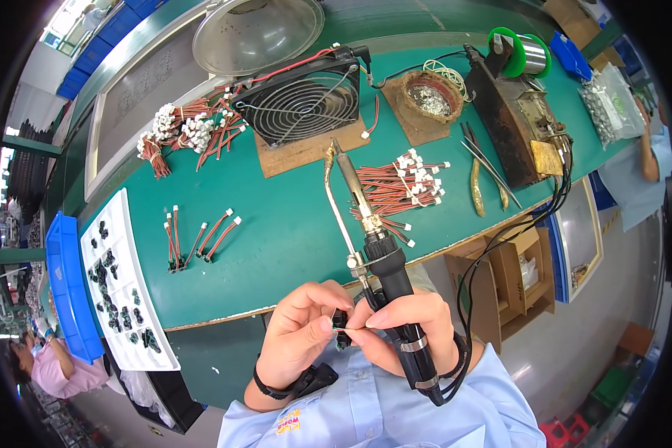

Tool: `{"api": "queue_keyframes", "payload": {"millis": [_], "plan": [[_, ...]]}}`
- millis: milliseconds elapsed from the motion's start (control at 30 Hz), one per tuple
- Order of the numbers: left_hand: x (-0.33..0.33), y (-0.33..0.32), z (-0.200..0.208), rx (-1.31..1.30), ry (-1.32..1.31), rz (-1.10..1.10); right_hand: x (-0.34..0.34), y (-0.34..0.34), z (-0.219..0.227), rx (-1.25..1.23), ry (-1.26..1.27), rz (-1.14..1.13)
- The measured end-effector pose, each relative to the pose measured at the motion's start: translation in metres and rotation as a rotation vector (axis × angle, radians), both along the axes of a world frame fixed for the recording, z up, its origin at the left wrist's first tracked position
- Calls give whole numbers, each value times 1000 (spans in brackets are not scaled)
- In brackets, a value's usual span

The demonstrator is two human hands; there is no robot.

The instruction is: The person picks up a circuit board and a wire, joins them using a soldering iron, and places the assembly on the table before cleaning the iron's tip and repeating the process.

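Observation:
Close to my chest, my left hand point(293, 340) is closed, thumb and fingers pinching a small black part point(341, 319). My right hand point(437, 317) is wrapped around the black handle of a soldering iron point(385, 263) with a thin feed tube along its side. Its tip points away from me over the green bench. The thumb and forefinger of that same hand meet at the black part, where a thin pale strand shows; fingertips hide most of it. Beyond the hands lies a bundle of red-black wires with white connectors point(399, 183).
A fan point(299, 104) stands on a board, beside a round solder dish point(431, 97). Pliers point(476, 183), tweezers and a solder spool point(534, 56) lie right. Wired parts point(175, 239) and a white tray point(131, 284) of black pieces are left. Black cables point(467, 276) hang right.

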State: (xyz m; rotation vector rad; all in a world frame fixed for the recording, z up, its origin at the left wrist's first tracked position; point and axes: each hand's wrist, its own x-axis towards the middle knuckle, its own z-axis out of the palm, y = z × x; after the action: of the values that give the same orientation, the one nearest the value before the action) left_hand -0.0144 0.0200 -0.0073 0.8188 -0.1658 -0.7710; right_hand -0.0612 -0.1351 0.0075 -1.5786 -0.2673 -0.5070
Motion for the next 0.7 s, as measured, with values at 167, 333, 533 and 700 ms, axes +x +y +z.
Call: {"api": "queue_keyframes", "payload": {"millis": [167,333,533,700], "plan": [[0,-1,0,19,-15,12,0,0,-1,-12,-5,-22],[-1,-1,1,24,-26,24,0,-1,-1,-17,-5,-32],[-1,-3,0,33,-47,33,-1,-3,-1,-31,8,-34],[1,-1,1,30,-61,19,0,-7,1,-15,17,7]]}}
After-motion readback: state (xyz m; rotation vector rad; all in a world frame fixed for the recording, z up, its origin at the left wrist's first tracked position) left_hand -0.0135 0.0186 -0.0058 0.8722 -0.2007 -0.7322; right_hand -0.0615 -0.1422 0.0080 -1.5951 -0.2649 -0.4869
